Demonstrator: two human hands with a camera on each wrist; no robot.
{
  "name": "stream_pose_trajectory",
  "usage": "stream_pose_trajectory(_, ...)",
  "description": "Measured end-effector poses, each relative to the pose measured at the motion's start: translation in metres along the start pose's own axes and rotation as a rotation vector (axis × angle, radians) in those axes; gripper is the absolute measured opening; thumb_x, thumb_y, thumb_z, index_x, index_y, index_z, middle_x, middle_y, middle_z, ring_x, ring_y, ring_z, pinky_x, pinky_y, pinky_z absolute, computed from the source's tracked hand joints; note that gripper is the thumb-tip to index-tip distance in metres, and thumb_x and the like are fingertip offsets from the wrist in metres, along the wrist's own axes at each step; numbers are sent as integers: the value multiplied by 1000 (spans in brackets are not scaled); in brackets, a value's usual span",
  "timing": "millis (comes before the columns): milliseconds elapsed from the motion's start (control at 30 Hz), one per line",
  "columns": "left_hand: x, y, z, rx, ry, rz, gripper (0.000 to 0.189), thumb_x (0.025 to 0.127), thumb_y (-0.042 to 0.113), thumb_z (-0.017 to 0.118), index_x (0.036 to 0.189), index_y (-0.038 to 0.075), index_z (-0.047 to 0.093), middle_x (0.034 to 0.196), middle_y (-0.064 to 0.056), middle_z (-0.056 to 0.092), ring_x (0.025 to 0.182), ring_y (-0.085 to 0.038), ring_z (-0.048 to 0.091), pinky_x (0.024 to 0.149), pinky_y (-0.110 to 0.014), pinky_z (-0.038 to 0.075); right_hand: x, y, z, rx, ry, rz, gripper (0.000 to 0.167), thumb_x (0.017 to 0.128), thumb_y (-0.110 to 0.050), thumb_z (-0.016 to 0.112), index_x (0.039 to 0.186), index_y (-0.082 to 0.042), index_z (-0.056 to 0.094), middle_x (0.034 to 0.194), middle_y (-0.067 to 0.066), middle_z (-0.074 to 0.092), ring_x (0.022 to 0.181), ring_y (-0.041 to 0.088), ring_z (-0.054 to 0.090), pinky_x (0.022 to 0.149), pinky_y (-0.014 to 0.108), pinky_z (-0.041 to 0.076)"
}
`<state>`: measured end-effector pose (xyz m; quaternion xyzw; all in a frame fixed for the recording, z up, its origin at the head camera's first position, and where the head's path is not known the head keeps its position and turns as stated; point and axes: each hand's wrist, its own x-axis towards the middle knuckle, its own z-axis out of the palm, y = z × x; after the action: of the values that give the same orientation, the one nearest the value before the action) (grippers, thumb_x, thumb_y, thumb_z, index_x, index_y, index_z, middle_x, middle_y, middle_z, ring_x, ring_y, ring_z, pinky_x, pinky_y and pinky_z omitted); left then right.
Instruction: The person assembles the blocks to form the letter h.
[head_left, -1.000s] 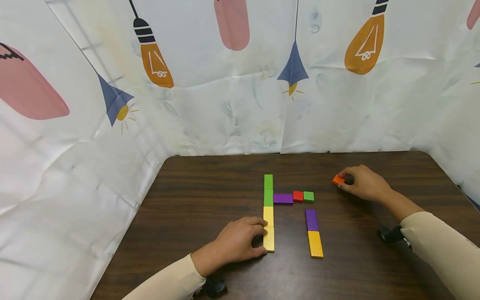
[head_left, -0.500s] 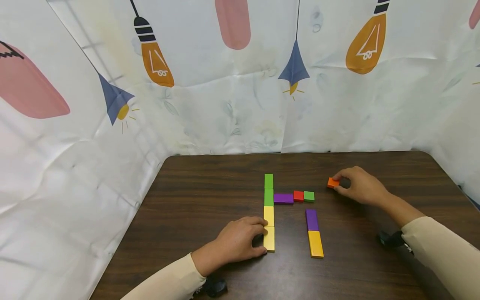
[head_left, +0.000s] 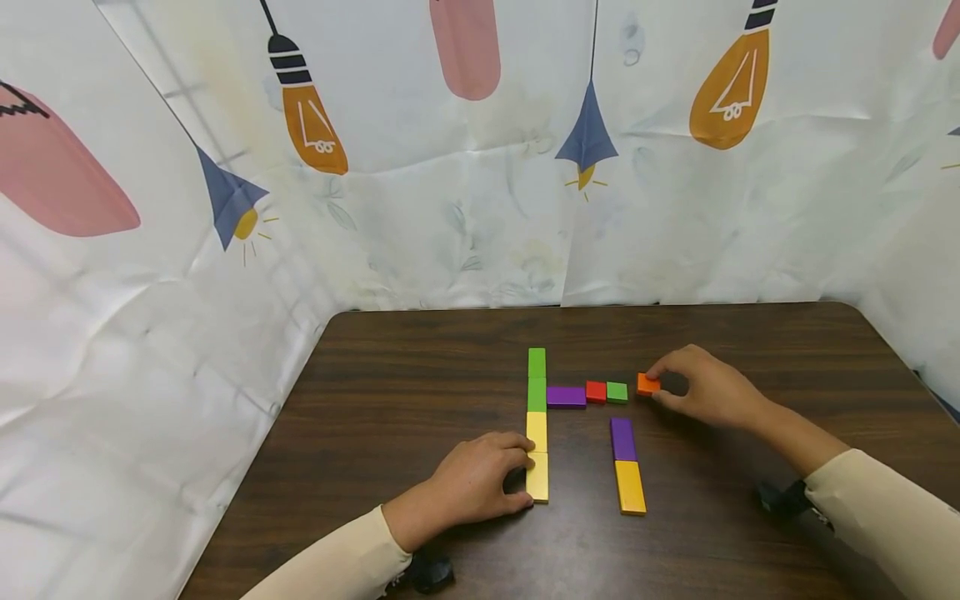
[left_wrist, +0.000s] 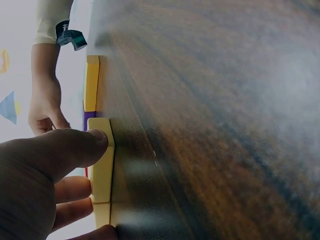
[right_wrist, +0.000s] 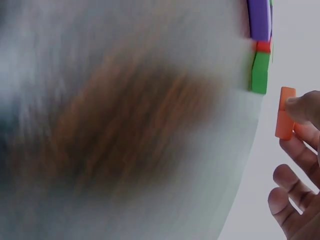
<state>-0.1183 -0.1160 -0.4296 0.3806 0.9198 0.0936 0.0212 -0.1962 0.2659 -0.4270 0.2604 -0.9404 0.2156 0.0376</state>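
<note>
My right hand [head_left: 708, 387] pinches a small orange block [head_left: 646, 383] between thumb and fingertips. In the right wrist view this orange block [right_wrist: 285, 125] is in front of the green block [right_wrist: 259, 72], with a gap between them. My left hand [head_left: 480, 479] rests along two pale yellow blocks [head_left: 537, 483], thumb at the near end and fingertips at the left edge. Green blocks [head_left: 537, 363] continue that column away from me. From it a purple block [head_left: 566, 397], a red block [head_left: 596, 392] and a small green block [head_left: 617, 392] run rightward in a row.
A second purple block [head_left: 622, 439] and a deep yellow block [head_left: 631, 487] lie end to end, right of the column. The dark wooden table [head_left: 405, 367] ends at a patterned cloth [head_left: 450, 225] behind. Each wrist carries a black camera.
My right hand has moved left and toward me with the orange block, bringing it level with the row and nearer the small green block. The left hand has stayed in place.
</note>
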Motion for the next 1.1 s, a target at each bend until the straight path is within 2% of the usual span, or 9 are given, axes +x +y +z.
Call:
stream_pose_trajectory(333, 0, -1, 1, 1, 7, 2, 37, 85, 43, 82, 113, 20, 77, 130, 7, 64, 118, -14, 62, 84, -34, 56, -1, -16, 11, -11, 3, -72, 24, 85, -17, 83, 108, -21, 76, 108, -10, 69, 106, 19, 59, 81, 42, 55)
stream_pose_trajectory(867, 0, -1, 2, -3, -2, -3, 36, 85, 41, 82, 114, 20, 77, 131, 8, 64, 118, -12, 62, 83, -33, 56, 1, -25, 24, -4, 2, -131, 25, 85, -17, 85, 106, -25, 75, 109, -12, 68, 107, 16, 58, 84, 42, 56)
stream_pose_trajectory(1100, 0, -1, 3, -3, -3, -5, 36, 84, 42, 83, 113, 21, 77, 130, 8, 64, 118, -12, 62, 83, -33, 56, 2, -27, 26, -11, -1, -130, 25, 84, -17, 85, 106, -25, 75, 108, -13, 68, 107, 16, 58, 82, 41, 56)
